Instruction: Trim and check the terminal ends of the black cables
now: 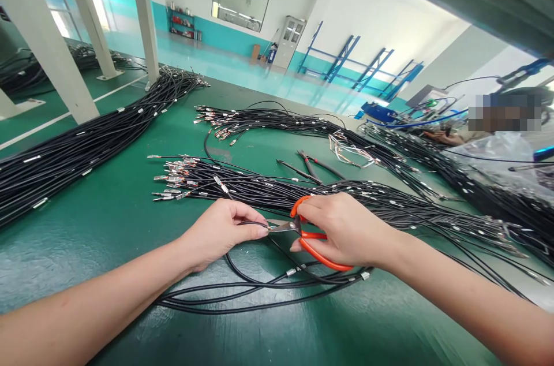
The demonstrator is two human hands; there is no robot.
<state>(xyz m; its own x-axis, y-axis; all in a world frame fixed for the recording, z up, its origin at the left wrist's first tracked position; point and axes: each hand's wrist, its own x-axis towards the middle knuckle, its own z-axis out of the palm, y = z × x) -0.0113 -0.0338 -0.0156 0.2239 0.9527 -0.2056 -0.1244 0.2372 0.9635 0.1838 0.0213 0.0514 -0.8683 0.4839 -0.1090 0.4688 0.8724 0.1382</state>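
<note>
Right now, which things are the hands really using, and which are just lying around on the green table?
In use:
- orange scissors, held in the right hand
- thin black cable, pinched in the left hand at the blades
- loose cable loops under the hands

Lying about:
- pliers behind the bundle
- big cable bundle at far left
- bundle with metal ends further back
- clear plastic bag at right

Left hand: fingers pinched together, thumb on top, forearm reaching in from the near left.
Right hand: fingers curled closed, forearm from the near right.
</note>
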